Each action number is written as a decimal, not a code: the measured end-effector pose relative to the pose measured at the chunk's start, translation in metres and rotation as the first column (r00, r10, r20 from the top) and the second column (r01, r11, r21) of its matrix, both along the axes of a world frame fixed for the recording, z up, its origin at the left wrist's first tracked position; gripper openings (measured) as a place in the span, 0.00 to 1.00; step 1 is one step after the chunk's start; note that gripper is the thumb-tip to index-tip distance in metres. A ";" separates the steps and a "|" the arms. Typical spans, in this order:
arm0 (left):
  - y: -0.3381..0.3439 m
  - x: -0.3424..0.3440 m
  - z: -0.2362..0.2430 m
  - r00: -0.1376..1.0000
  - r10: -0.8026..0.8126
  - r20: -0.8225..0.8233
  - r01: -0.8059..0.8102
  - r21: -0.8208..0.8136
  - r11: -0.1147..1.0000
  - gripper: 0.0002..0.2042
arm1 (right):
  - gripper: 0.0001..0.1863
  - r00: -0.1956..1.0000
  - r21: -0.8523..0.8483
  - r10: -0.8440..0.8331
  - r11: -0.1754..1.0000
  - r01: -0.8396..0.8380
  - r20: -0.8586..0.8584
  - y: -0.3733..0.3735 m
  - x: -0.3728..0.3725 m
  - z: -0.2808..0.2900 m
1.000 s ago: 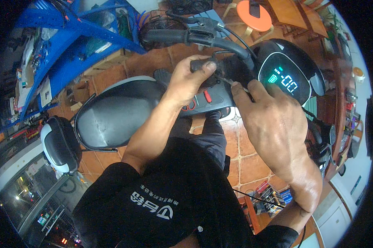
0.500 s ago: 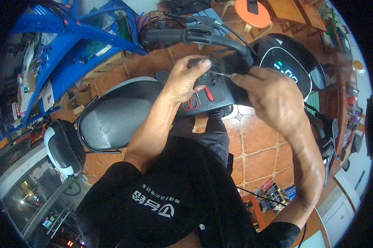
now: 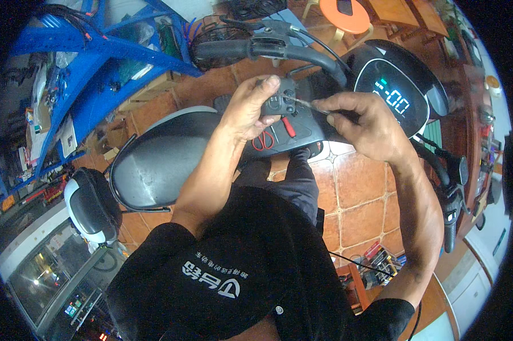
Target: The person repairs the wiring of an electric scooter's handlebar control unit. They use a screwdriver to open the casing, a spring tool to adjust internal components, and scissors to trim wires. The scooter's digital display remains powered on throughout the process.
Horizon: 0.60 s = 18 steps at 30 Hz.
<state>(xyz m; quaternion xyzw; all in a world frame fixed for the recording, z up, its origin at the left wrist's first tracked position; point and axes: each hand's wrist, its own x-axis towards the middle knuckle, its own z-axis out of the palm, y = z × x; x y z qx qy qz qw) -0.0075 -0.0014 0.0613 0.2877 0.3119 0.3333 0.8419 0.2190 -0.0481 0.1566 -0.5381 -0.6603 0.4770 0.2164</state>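
Note:
My left hand [image 3: 249,108] is closed around a dark handlebar switch block [image 3: 276,104], thumb on its top edge, just below the scooter's left handlebar [image 3: 225,50]. From the right, my right hand [image 3: 367,122] pinches a thin metal tool [image 3: 302,103] between thumb and fingers. The tool's tip reaches the right side of the switch block; whether it is inside cannot be made out. Below the block, red-handled scissors [image 3: 263,141] and a red-handled tool [image 3: 289,127] lie on the scooter's dark footboard [image 3: 305,133].
Right of my hands is the scooter's lit display [image 3: 393,96], with the other handlebar grip [image 3: 450,236] below it. The black seat [image 3: 154,162] is at left. Blue shelving [image 3: 86,74] stands at upper left, an orange stool [image 3: 345,16] at the top. Packages [image 3: 379,267] sit lower right.
My right hand has shifted slightly, with its thumb now visible below the fingers, and uncovers more of the display. The switch block has turned and moved slightly left with my left hand.

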 end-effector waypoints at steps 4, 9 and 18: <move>0.002 0.001 0.005 1.000 0.000 0.010 0.000 -0.014 1.000 0.23 | 0.16 0.996 -0.139 -0.072 0.988 0.066 -0.044 0.000 -0.003 0.003; 0.002 0.003 0.006 1.000 0.018 0.021 -0.017 -0.043 0.999 0.24 | 0.16 0.969 0.306 0.052 0.944 -0.126 0.240 -0.003 -0.006 0.013; -0.002 0.005 -0.004 0.998 0.049 -0.031 -0.046 0.092 0.995 0.27 | 0.12 0.933 0.335 -0.352 0.890 0.308 0.075 -0.026 -0.045 -0.016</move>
